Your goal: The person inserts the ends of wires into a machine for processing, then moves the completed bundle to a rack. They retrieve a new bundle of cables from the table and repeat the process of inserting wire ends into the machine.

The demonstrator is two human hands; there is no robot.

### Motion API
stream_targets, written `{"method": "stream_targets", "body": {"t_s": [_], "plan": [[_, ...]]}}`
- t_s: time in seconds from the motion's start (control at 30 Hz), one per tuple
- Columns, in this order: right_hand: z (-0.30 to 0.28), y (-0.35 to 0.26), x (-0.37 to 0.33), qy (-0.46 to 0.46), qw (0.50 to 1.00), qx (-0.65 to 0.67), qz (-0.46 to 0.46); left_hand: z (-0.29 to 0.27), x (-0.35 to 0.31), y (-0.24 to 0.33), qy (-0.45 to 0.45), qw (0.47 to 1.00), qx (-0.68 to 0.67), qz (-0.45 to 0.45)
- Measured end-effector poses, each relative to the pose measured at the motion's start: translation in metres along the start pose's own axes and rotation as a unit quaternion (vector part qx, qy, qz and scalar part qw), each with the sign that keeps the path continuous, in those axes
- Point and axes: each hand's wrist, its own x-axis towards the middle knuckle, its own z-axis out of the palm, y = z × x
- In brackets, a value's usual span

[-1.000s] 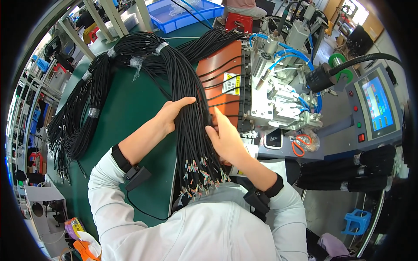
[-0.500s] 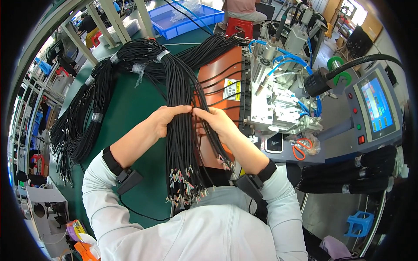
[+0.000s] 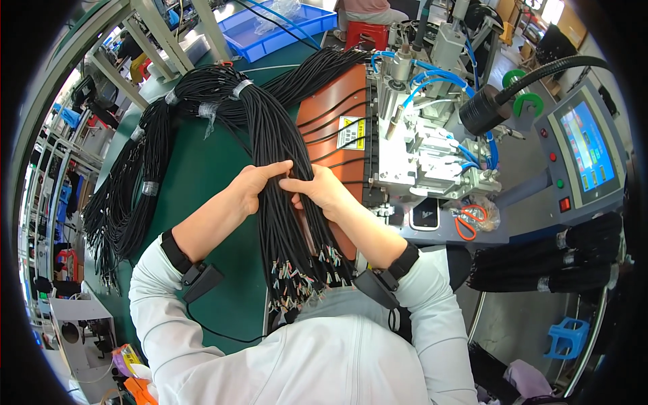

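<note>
A thick bundle of black cables (image 3: 275, 138) runs down the middle toward my body, its wire ends (image 3: 297, 280) fanned out with bare coloured cores. My left hand (image 3: 258, 181) wraps the bundle's left side, thumb lying across the top. From the right, my right hand (image 3: 320, 190) closes round the same bundle, its thumb pressed on the cables close to the left thumb. Fingers under the bundle are partly hidden. Farther up, a clear band (image 3: 241, 88) ties the bundle.
More tied black cables (image 3: 152, 158) lie on the green table (image 3: 196, 182) at left. Single cables cross an orange plate (image 3: 324, 156) beside a metal machine (image 3: 432, 148). Red-handled scissors (image 3: 466, 223), a control screen (image 3: 586, 152) and a blue bin (image 3: 277, 44) stand around.
My right hand has moved left and slightly down, bringing the separate right-hand strands against the main bundle. The wire ends now sit closer together. My left hand keeps its hold.
</note>
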Motion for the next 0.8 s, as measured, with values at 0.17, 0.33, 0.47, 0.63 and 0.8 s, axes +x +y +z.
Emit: {"method": "stream_targets", "body": {"t_s": [0.17, 0.33, 0.47, 0.63, 0.8], "plan": [[-0.02, -0.01, 0.002, 0.011, 0.999, 0.031, 0.017, -0.016, -0.005, 0.007, 0.048, 0.997, 0.039, 0.036], [-0.025, -0.028, -0.016, -0.066, 0.992, 0.065, 0.09, -0.034, -0.038, 0.05, 0.048, 0.977, 0.207, 0.028], [-0.051, -0.018, -0.031, -0.176, 0.955, 0.223, 0.081, -0.069, -0.03, 0.061, 0.093, 0.86, 0.489, 0.112], [-0.041, -0.016, -0.063, -0.077, 0.977, 0.174, 0.093, -0.087, 0.001, 0.021, 0.257, 0.629, 0.664, 0.313], [-0.059, -0.014, -0.099, -0.075, 0.97, 0.214, 0.087, -0.047, 0.018, -0.001, 0.32, 0.554, 0.647, 0.414]]}}
